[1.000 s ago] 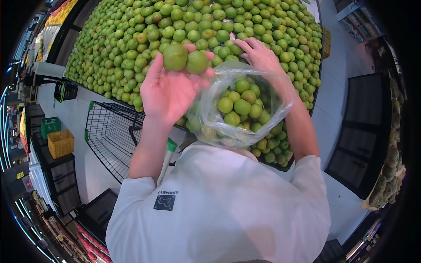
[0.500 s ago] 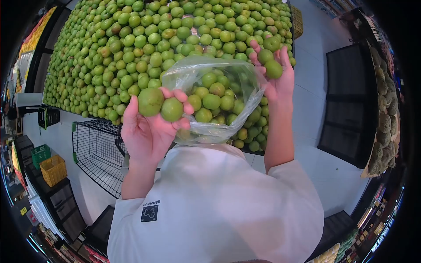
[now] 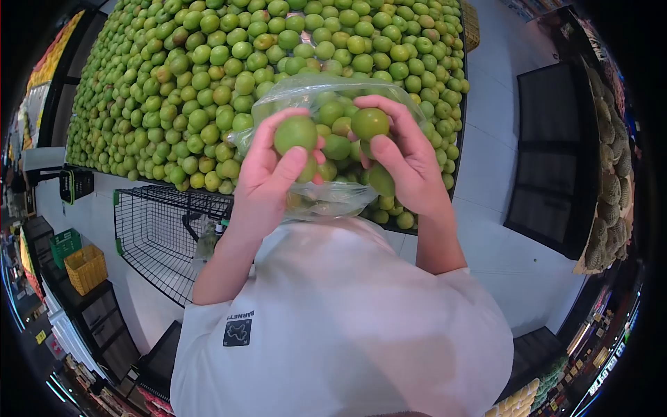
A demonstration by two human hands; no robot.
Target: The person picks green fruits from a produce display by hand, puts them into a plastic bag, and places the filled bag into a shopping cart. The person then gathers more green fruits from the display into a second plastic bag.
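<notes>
We position both hands over the open mouth of the clear plastic bag (image 3: 326, 203); the bag sits at the near edge of the fruit display (image 3: 201, 90), directly in front of the white shirt (image 3: 361, 306). We hold one large green fruit (image 3: 295, 134) in the left hand (image 3: 267, 170), at the left side of the bag mouth; the fingers curve around it, with the thumb on the near side and the fingertips beyond; a lower green fruit (image 3: 307, 171) shows beside the thumb, partly covered, and we cannot tell whether the hand grips it. We hold a smaller green fruit (image 3: 370, 123) in the right hand (image 3: 411, 167), at the right side of the opening; the fingers arch over it and the thumb bears on its near side; another green fruit (image 3: 381, 180) lies below that thumb, partly hidden, its support unclear. We note that the two hands are apart, palms turned toward each other; the bagged fruits (image 3: 337, 147) are visible between them, inside the clear film. We locate the wire cart (image 3: 156, 233) to the left of the display, near the left forearm; farther left stand a green basket (image 3: 65, 244) and a yellow basket (image 3: 85, 270); at the far right, spiky produce (image 3: 608, 191) lies beside dark panels (image 3: 549, 160).
</notes>
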